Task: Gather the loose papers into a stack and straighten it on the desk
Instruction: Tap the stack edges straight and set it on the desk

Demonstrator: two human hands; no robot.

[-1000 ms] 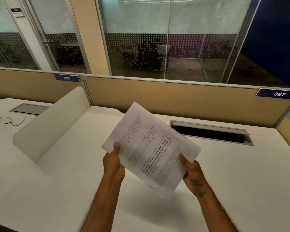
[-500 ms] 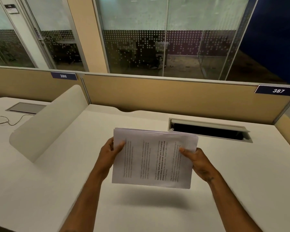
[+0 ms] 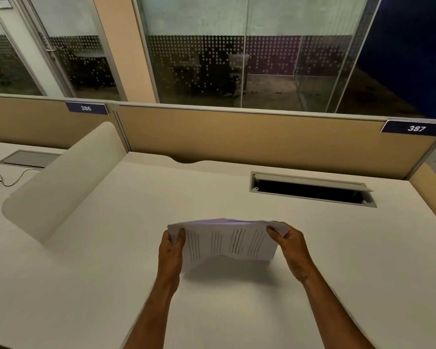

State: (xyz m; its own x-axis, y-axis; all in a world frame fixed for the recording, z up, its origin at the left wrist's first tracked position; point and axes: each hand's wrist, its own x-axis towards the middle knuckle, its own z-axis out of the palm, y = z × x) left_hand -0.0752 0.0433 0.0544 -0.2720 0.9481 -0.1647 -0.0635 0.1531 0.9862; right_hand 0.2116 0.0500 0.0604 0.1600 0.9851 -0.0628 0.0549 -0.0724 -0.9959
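Note:
A stack of printed white papers [image 3: 227,241] stands on its long lower edge on the white desk [image 3: 237,311], leaning toward me, its top edges uneven. My left hand [image 3: 171,250] grips the stack's left side with the thumb over the front sheet. My right hand [image 3: 291,244] grips the right side the same way. The bottom edge bows slightly where it meets the desk. The sheets behind the front one are mostly hidden.
An open cable hatch [image 3: 312,190] sits in the desk at the back right. A white curved divider [image 3: 61,182] stands on the left, with a cable [image 3: 8,178] on the neighbouring desk beyond it. A tan partition [image 3: 237,137] closes the back edge.
The stack went from tilted in the air to level, then down and upright, its lower edge now on the desk. Both hands kept hold and moved lower.

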